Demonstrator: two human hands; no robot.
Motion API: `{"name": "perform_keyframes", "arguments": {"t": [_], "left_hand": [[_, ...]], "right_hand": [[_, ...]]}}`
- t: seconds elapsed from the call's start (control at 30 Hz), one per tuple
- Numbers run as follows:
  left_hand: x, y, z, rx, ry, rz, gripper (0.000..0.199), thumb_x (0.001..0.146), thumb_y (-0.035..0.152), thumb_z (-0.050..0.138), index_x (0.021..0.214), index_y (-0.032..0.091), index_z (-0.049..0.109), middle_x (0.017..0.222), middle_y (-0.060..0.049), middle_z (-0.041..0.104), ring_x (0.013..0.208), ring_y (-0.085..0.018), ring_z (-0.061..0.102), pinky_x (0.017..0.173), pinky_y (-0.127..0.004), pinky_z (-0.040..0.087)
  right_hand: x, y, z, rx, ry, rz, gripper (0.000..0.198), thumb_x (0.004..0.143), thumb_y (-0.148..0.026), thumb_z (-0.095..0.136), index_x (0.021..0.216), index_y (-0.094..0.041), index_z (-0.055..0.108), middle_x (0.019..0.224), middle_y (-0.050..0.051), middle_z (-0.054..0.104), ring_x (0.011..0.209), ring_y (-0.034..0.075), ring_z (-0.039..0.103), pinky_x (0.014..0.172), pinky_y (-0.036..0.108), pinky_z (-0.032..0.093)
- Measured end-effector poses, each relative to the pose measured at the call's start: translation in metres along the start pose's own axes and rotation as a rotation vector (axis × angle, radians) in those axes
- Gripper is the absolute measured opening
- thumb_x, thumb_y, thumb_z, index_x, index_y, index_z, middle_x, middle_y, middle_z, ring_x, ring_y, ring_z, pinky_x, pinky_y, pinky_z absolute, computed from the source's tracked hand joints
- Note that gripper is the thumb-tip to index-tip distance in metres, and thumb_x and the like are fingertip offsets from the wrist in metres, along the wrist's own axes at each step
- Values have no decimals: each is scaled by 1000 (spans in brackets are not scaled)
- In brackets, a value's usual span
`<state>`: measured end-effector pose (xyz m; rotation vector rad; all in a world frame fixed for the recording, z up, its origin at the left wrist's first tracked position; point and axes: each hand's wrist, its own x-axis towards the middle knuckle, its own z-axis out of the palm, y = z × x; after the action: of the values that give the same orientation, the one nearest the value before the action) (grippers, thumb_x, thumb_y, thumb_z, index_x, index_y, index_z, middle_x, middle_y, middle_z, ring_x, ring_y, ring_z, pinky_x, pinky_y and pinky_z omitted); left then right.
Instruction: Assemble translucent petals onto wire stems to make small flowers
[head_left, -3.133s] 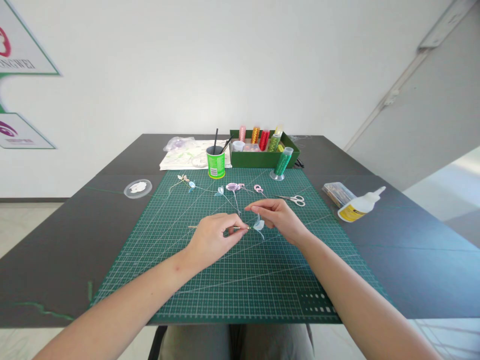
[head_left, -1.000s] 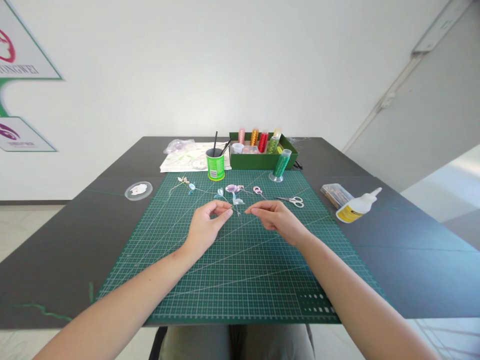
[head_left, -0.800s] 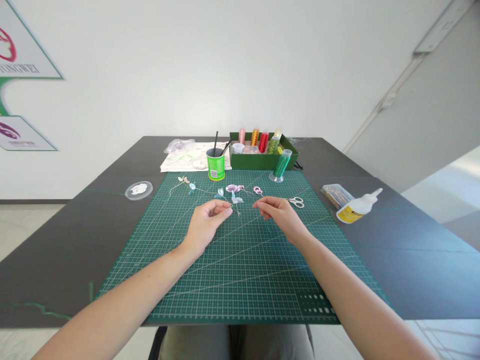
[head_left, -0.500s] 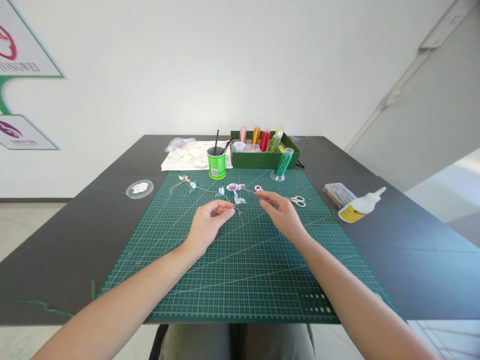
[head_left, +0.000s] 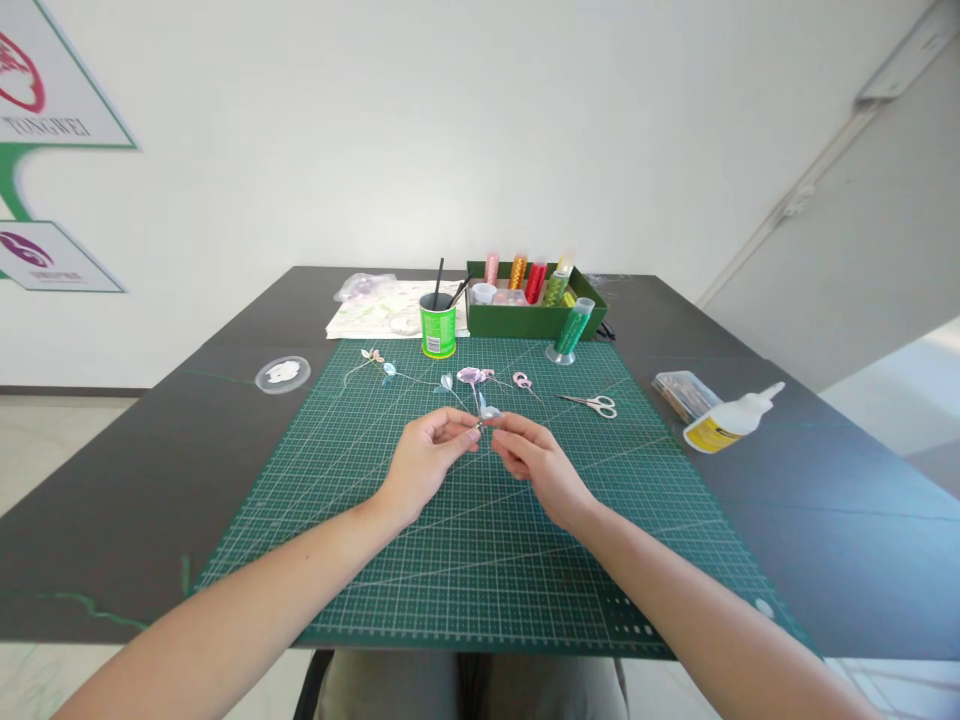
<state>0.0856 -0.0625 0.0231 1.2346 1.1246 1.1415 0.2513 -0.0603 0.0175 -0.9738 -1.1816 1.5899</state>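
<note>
My left hand (head_left: 427, 455) pinches thin wire stems between thumb and forefinger, low over the cutting mat (head_left: 450, 580). From that grip rise a pale blue flower (head_left: 489, 411) and a purple flower (head_left: 470, 375). Close against it, my right hand (head_left: 544, 470) has thumb and forefinger pressed together at the same stems; the exact contact is too small to make out. Beyond the hands lie a small blue petal piece on a wire (head_left: 447, 382), another blue one (head_left: 388, 370) and a pink looped piece (head_left: 522, 380). White-handled scissors (head_left: 601, 406) rest to the right.
A green can (head_left: 438, 330) holding dark sticks stands behind the mat's work. Nearby are a green spool (head_left: 575, 325) and a dark green box (head_left: 517, 322) of thread spools. At right lie a glue bottle (head_left: 731, 422) and a clear case (head_left: 684, 395); at left, a round lid (head_left: 283, 375).
My right hand has moved left and nearer to me, from beside the pink looped piece to the stems in my left hand. The purple flower's stem now stands straighter toward the grip.
</note>
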Motion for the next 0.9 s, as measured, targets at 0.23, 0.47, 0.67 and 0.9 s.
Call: {"name": "perform_keyframes", "arguments": {"t": [0.23,0.47,0.67,0.9], "left_hand": [[-4,0,4,-30,0,14,17,77,27,74,88,17,66,71,0,69,74,-16,68,75,-30,53],[-7,-1,7,-99,-38,-2,21,79,26,73,95,17,64,79,-1,71,82,-17,70,83,-31,53],[-4,0,6,-122,-127,-117,24,82,35,71,93,14,67,79,-5,72,78,-17,70,79,-32,55],[-5,2,6,-2,-171,-90,28,85,43,66,87,15,66,78,-5,71,62,-14,64,56,-25,49]], "right_hand": [[1,1,5,-46,116,25,31,72,-45,76,82,-16,69,50,-9,35,45,6,19,43,25,11],[3,6,3,11,161,39,30,68,-44,80,75,-16,71,49,-8,37,44,5,20,42,25,11],[3,2,0,-21,178,12,28,68,-43,80,74,-16,73,48,-7,40,45,6,22,43,24,15],[2,-2,2,-79,189,-5,27,67,-43,80,73,-17,74,51,-5,44,47,8,26,45,25,20]]}}
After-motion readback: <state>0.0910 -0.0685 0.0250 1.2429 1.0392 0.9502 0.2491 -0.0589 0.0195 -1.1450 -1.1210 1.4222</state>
